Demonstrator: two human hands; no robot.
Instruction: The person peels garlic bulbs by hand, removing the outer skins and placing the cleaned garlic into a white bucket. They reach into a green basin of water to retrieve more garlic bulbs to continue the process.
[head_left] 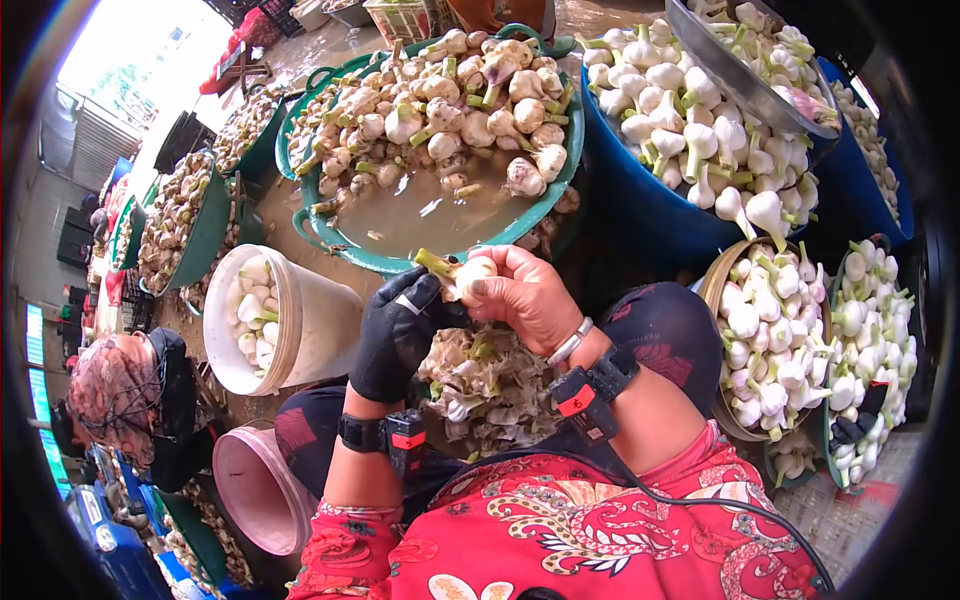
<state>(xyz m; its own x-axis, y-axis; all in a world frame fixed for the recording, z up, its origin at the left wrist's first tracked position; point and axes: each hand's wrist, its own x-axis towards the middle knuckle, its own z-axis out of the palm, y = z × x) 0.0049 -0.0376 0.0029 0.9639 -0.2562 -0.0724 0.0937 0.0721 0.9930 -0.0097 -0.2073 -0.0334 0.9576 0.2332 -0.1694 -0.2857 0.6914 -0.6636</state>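
Note:
A garlic bulb (470,278) with a short green stem is held between my two hands, just in front of the green tub's near rim. My left hand (402,325), in a black glove with a pale band on one finger, is closed around the stem side. Bare and wearing a bracelet, my right hand (528,298) pinches the bulb with thumb and fingers. Below them, between my knees, lies a heap of garlic peelings (485,385). The green tub (345,250) holds murky water and many unpeeled, dirt-marked garlic bulbs (440,115).
Peeled white garlic fills a blue tub (635,185), a round basket (712,290) and a white bucket (325,320). A pink bucket (265,490) stands at my left knee. Another person (125,390) sits at the left. A dark glove (860,415) lies on garlic at right.

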